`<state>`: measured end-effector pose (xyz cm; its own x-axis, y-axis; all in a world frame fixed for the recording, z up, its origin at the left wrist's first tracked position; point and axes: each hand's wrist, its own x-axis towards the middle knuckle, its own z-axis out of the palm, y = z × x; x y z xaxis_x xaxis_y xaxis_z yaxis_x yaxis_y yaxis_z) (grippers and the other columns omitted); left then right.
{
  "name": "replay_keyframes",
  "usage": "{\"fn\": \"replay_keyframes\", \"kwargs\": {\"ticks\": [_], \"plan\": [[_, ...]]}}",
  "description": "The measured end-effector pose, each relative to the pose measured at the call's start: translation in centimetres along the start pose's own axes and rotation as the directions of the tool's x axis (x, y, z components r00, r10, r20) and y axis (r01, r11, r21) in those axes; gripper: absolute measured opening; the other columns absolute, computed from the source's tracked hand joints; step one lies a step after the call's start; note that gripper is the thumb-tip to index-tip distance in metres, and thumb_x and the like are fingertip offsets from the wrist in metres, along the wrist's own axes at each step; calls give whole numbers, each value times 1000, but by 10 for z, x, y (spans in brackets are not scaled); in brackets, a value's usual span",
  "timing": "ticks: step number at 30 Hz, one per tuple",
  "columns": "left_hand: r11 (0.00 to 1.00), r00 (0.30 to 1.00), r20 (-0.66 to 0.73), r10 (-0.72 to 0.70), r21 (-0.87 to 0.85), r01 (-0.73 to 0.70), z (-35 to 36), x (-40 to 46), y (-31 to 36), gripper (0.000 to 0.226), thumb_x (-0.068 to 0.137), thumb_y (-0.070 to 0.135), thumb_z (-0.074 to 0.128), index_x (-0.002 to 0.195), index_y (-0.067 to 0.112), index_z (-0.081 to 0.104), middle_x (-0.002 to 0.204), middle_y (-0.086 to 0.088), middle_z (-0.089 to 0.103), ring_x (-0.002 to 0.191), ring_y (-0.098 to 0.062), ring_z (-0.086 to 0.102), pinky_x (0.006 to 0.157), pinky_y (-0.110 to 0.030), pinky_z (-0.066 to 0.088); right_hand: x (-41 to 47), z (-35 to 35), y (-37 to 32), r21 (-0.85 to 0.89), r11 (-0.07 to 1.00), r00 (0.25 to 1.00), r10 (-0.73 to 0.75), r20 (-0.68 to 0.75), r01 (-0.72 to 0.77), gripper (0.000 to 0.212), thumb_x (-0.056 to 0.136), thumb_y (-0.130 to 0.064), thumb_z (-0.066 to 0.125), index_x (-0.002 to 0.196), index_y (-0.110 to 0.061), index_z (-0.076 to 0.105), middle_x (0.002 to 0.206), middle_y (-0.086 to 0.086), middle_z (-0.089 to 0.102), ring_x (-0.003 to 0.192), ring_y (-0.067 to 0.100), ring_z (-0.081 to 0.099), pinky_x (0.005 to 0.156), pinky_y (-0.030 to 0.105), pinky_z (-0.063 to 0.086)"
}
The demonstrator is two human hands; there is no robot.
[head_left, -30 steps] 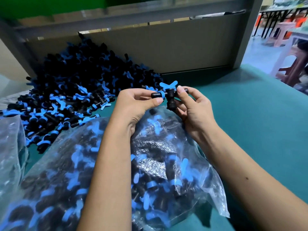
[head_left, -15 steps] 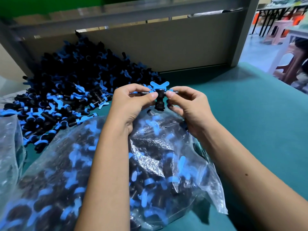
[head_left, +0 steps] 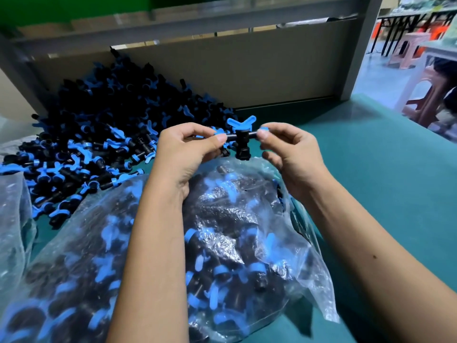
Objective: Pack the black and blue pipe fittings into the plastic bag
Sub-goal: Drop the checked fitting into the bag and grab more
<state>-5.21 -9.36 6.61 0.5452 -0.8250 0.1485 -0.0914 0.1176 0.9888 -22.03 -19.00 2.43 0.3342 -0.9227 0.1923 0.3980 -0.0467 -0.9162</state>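
Held up over the mouth of the plastic bag (head_left: 222,243) — one black and blue pipe fitting (head_left: 241,141), pinched at both ends. Left hand (head_left: 188,154) on the left end, thumb and forefinger closed on it, remaining fingers curled under. Right hand (head_left: 289,154) on the right end, thumb and forefinger nipping the blue tip, other fingers loosely bent below and clear of the part. Fitting level across the two hands, black stub pointing down toward the bag, blue wing-shaped handle standing up on top.

Bag lying on the green table (head_left: 383,181) beneath both forearms, already well filled with fittings, its clear film crumpled and shiny. Possibly a second fitting tucked under the left palm — too blurred to tell. Loose heap of fittings (head_left: 99,134) piled to the left, against the grey back panel (head_left: 272,70). Edge of another clear bag (head_left: 12,219) at far left. Pink stool (head_left: 408,49) well off, beyond the table at upper right.
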Motion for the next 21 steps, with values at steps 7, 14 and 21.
{"fn": "replay_keyframes", "kwargs": {"ticks": [7, 14, 21], "plan": [[984, 957, -232, 176, 71, -164, 26, -2, 8, 23, 70, 21, 91, 66, 18, 68, 67, -1, 72, 64, -17, 66, 73, -41, 60, -4, 8, -10, -295, 922, 965, -216, 146, 251, 45, 83, -12, 79, 122, -30, 65, 116, 5, 64, 80, 14, 65, 64, 29, 56], [932, 926, -199, 320, 245, -269, 59, -13, 9, 31, 67, 36, 92, 68, 17, 68, 62, 6, 68, 56, -8, 60, 60, -27, 49, -2, 2, -18, -404, 859, 947, -254, 196, 314, 26, 86, -11, 74, 110, -21, 70, 96, 3, 74, 63, 16, 64, 56, 34, 56], [860, 903, -49, 427, 330, -389, 67, -20, 8, 31, 78, 28, 89, 72, 10, 65, 65, 3, 69, 59, -10, 62, 57, -19, 46, 6, -36, -30, -167, 985, 960, 6, 280, 43, 29, 97, 0, 55, 121, -13, 66, 110, 9, 70, 86, 24, 67, 67, 32, 58]]}}
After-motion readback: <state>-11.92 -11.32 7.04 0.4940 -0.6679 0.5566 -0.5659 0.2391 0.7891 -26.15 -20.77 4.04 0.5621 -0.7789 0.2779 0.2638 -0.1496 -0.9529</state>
